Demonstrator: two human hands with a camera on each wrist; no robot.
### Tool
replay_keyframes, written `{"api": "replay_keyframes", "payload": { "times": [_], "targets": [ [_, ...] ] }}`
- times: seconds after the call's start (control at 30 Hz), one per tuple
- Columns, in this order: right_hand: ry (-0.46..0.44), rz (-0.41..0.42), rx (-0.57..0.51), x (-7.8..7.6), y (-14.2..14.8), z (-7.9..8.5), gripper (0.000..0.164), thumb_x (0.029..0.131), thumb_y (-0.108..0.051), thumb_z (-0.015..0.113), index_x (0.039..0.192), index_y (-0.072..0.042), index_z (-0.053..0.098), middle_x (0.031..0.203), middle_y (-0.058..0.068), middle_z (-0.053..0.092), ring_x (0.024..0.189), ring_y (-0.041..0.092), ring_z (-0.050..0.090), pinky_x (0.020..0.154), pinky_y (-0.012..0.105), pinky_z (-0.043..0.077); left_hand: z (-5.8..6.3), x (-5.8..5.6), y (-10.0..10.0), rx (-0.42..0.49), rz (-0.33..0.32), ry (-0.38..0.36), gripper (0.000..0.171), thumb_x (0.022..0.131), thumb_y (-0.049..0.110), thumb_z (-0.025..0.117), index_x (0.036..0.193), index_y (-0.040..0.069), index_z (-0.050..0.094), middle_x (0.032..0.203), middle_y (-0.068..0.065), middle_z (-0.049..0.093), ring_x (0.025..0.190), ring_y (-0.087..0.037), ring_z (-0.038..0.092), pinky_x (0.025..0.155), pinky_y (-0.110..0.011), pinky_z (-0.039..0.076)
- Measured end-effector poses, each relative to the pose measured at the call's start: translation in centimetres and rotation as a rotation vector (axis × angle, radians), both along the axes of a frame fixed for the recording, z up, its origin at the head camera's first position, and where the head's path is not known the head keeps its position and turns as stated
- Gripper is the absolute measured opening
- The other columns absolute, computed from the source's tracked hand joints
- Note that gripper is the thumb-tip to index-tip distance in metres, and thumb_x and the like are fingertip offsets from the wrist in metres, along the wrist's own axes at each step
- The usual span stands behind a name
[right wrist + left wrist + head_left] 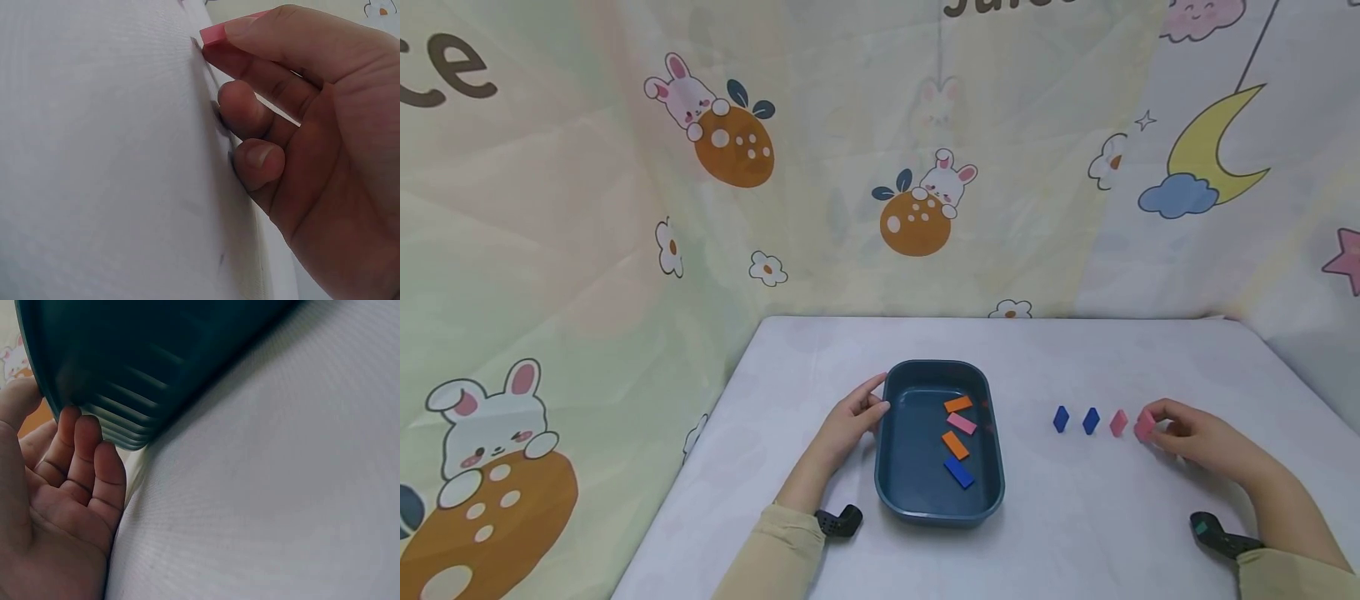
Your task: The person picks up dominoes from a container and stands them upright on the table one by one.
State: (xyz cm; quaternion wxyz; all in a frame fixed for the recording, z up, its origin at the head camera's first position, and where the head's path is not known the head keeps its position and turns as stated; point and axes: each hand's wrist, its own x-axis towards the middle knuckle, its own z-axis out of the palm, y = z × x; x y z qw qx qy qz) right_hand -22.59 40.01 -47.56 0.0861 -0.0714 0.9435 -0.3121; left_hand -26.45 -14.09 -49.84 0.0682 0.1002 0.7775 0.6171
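Observation:
A dark blue-green tray (pixel 939 508) stands on the table, with orange blocks (pixel 955 445), a pink block (pixel 962 424) and a blue block (pixel 958 472) lying flat inside. My left hand (pixel 847 422) holds the tray's left rim; in the left wrist view the fingertips (pixel 87 428) lie against its ribbed outer wall. To the right, my right hand (pixel 1198 437) pinches a pink block (pixel 1145 425) between thumb and fingers, low over the table. Left of it, another pink block (pixel 1118 423) and two blue blocks (pixel 1091 421) stand upright in a row.
A white cloth covers the table (pixel 1060 542). Behind it and at the sides hangs a printed curtain (pixel 820 217) with rabbits, oranges and a moon. Black wrist devices (pixel 841 522) sit on both forearms.

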Motion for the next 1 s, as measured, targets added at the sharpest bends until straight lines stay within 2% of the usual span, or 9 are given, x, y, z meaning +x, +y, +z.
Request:
{"api": "replay_keyframes", "payload": {
  "times": [0.27, 0.57, 0.63, 0.8, 1.0],
  "targets": [
    [0.001, -0.012, 0.051, -0.07, 0.07, -0.36, 0.037, 0.095, -0.034, 0.065, 0.124, -0.013, 0.055, 0.102, 0.005, 0.057, 0.080, 0.009, 0.048, 0.064, 0.027, 0.045, 0.00, 0.06, -0.06, 0.004, -0.002, -0.001, 0.053, 0.095, 0.035, 0.065, 0.144, 0.037, 0.047, 0.099, -0.004, 0.062, 0.080, -0.019, 0.059, 0.082, -0.033, 0.049],
    [-0.004, -0.018, 0.043, 0.14, -0.06, -0.27, 0.038, 0.093, -0.031, 0.067, 0.125, -0.013, 0.055, 0.095, 0.005, 0.056, 0.078, 0.010, 0.048, 0.063, 0.026, 0.044, 0.00, 0.12, -0.08, 0.009, -0.005, 0.001, 0.054, 0.094, 0.038, 0.066, 0.144, 0.038, 0.047, 0.099, -0.004, 0.062, 0.080, -0.019, 0.059, 0.082, -0.033, 0.049],
    [-0.016, -0.023, 0.042, 0.13, -0.10, -0.19, 0.041, 0.093, -0.031, 0.067, 0.127, -0.013, 0.054, 0.097, 0.006, 0.056, 0.079, 0.011, 0.048, 0.063, 0.026, 0.044, -0.02, 0.12, -0.09, 0.009, -0.006, 0.001, 0.055, 0.093, 0.040, 0.067, 0.144, 0.038, 0.047, 0.099, -0.005, 0.062, 0.080, -0.019, 0.059, 0.082, -0.034, 0.050],
    [-0.034, -0.029, 0.049, 0.09, -0.22, 0.00, 0.049, 0.093, -0.036, 0.067, 0.133, -0.012, 0.052, 0.115, 0.014, 0.057, 0.086, 0.016, 0.049, 0.065, 0.027, 0.047, -0.07, 0.07, -0.11, 0.009, -0.005, -0.004, 0.054, 0.094, 0.039, 0.067, 0.144, 0.037, 0.047, 0.099, -0.005, 0.062, 0.080, -0.019, 0.059, 0.081, -0.033, 0.050],
    [-0.035, -0.027, 0.045, 0.09, -0.10, 0.02, 0.052, 0.093, -0.037, 0.067, 0.135, -0.012, 0.050, 0.123, 0.017, 0.055, 0.082, 0.011, 0.049, 0.065, 0.026, 0.048, -0.09, -0.03, -0.08, 0.005, -0.004, -0.006, 0.052, 0.095, 0.034, 0.065, 0.145, 0.036, 0.047, 0.099, -0.004, 0.062, 0.080, -0.018, 0.059, 0.081, -0.033, 0.050]
  ]
}}
